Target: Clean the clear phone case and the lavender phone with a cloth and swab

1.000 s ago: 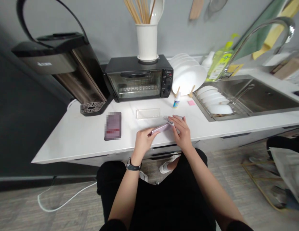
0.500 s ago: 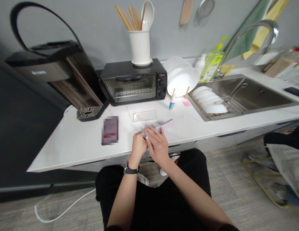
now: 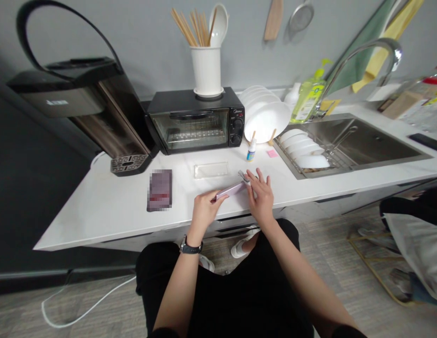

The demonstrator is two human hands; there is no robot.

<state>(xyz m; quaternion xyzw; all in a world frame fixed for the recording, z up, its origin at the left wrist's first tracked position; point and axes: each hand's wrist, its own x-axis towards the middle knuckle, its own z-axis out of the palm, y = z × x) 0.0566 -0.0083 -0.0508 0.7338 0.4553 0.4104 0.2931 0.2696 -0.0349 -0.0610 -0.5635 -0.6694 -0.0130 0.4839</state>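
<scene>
My left hand [image 3: 205, 209] is closed round the near left end of a thin pale-purple phone [image 3: 230, 190], which is tilted just above the counter's front. At the phone's far right end, my right hand [image 3: 261, 197] pinches a small grey cloth [image 3: 243, 176] against it, the other fingers spread. Behind the phone a clear phone case [image 3: 211, 170] lies flat on the counter. A small spray bottle [image 3: 251, 151] with a blue and yellow label stands beyond my right hand, beside a pink square [image 3: 272, 153].
A blurred-out dark rectangular thing [image 3: 159, 190] lies left on the white counter [image 3: 109, 211]. A toaster oven [image 3: 197, 124] and a black water dispenser [image 3: 95, 108] stand behind. White plates [image 3: 265, 119] and a sink [image 3: 362, 141] are to the right. A person's leg [image 3: 411, 211] shows at far right.
My right hand has slid right along the phone with the cloth, away from my left hand. More of the phone's surface now shows between the hands.
</scene>
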